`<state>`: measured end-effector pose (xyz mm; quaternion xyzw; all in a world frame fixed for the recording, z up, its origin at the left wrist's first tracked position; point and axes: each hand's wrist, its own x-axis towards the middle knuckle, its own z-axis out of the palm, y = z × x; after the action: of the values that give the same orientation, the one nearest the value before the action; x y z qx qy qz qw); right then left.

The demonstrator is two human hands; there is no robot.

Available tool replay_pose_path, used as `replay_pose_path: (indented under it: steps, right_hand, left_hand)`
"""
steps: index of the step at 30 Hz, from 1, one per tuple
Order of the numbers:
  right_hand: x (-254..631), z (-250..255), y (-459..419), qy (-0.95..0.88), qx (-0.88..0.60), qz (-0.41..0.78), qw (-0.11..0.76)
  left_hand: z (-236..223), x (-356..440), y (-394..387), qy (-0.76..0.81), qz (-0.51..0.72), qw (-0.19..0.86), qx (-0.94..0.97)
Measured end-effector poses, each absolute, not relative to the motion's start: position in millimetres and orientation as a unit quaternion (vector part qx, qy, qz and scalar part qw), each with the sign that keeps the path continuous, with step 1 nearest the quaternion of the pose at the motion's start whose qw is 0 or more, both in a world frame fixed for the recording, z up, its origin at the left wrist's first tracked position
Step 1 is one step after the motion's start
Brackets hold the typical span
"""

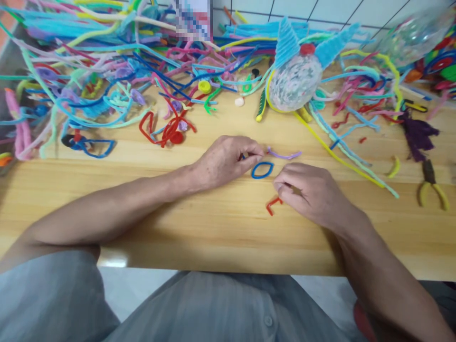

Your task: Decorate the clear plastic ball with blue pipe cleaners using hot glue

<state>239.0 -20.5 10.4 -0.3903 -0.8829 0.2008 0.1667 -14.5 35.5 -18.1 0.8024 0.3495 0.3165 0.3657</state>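
My left hand [233,160] is closed in a pinch, with a small bit of blue showing between thumb and fingers. At its fingertips is a blue pipe cleaner loop [262,170], shaped like a pointed oval. Just beyond those fingertips lies a short purple pipe cleaner [285,154]. My right hand [308,194] hovers to the right of the loop, its fingers curled together; what they hold, if anything, is hidden. A bent red pipe cleaner piece [273,205] sticks out beside the right hand, one end reaching its edge.
Tangled pipe cleaners [117,61] cover the table's back. A clear ball figure with blue ears [295,83] stands there. Yellow-handled pliers [431,187] lie at right, near a dark purple piece [416,135]. Red pipe cleaner shapes [171,128] sit left of centre.
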Motion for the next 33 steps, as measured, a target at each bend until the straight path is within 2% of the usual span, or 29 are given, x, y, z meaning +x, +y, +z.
replay_pose_path:
  steps: [7,16,33]
  right_hand:
    - [237.2,9.2,-24.9,-0.910,-0.357,0.167,0.131]
    - [232.6,8.7,-25.0,-0.903,-0.352,0.164,0.184]
    - [238.4,6.8,-24.6,-0.898,-0.376,0.211,0.087]
  left_hand:
    - [-20.8,-14.3,34.4,0.343,0.320,0.345,0.813]
    - [-21.4,-14.1,33.6,0.336,0.326,0.341,0.815]
    - [-25.0,-13.6,34.5,0.330,0.329,0.327,0.822]
